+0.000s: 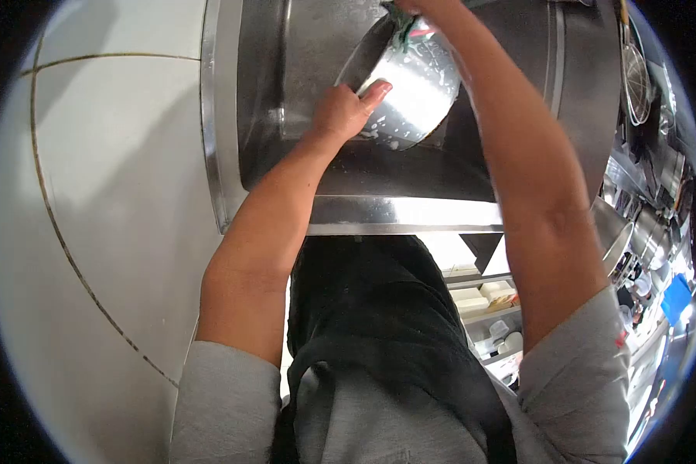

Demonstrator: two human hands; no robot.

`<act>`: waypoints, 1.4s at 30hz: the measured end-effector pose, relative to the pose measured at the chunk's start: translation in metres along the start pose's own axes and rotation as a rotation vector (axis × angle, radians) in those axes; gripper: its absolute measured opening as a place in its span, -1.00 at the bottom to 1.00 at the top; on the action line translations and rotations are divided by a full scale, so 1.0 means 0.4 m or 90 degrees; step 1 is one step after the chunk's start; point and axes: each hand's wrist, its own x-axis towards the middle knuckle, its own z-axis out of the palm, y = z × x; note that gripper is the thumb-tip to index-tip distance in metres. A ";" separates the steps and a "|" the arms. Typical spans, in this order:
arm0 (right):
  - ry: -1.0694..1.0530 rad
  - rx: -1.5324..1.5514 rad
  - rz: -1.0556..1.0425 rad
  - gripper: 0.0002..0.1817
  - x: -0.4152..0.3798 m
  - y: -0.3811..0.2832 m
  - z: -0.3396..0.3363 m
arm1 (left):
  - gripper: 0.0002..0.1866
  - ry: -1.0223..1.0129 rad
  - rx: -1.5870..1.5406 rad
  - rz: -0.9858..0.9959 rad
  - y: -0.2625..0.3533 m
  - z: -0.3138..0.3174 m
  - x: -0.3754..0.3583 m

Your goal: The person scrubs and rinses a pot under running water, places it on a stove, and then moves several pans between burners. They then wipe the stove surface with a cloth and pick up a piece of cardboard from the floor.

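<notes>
A steel pot [414, 93] flecked with soap foam is tilted on its side inside a deep stainless sink [348, 178]. My left hand [346, 110] grips its outer wall and rim on the left. My right hand [421, 9] reaches into the pot's mouth at the top edge of the view, closed on a green scouring pad [404, 35]; most of that hand is cut off by the frame.
The sink's front rim [402, 214] runs across below the pot. White tiled wall or floor [108, 193] lies to the left. On the right are hanging strainers [636, 73], steel bowls [619, 232] and shelves with white containers [487, 301].
</notes>
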 end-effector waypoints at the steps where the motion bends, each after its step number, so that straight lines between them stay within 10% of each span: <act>1: 0.032 0.030 0.029 -0.73 -0.054 -0.018 -0.007 | 0.05 -0.014 -0.012 0.004 0.005 -0.010 -0.002; 4: 0.143 0.429 0.225 -0.60 -0.310 -0.159 -0.118 | 0.03 -0.019 0.023 -0.002 -0.006 -0.002 0.011; 20: 0.550 0.481 0.019 -0.61 -0.500 -0.174 0.135 | -0.19 0.022 -0.045 0.053 -0.057 -0.026 0.034; 23: 0.556 0.477 0.153 -0.64 -0.465 -0.213 0.135 | -0.27 0.037 -0.080 0.041 -0.061 -0.002 0.035; 27: 0.475 0.530 -0.095 -0.66 -0.570 -0.172 0.128 | -0.28 0.026 -0.116 0.100 -0.087 -0.009 0.006; 32: 0.542 0.610 0.254 -0.53 -0.487 -0.113 0.176 | -0.12 0.016 -0.027 0.005 -0.050 -0.034 0.019; 38: 0.493 0.599 -0.041 -0.63 -0.616 -0.173 0.149 | 0.05 0.132 -0.052 -0.114 0.012 -0.037 0.002; 42: 0.407 1.149 0.240 -0.65 -0.617 0.016 0.024 | 0.04 0.076 -0.055 -0.255 0.052 -0.055 0.029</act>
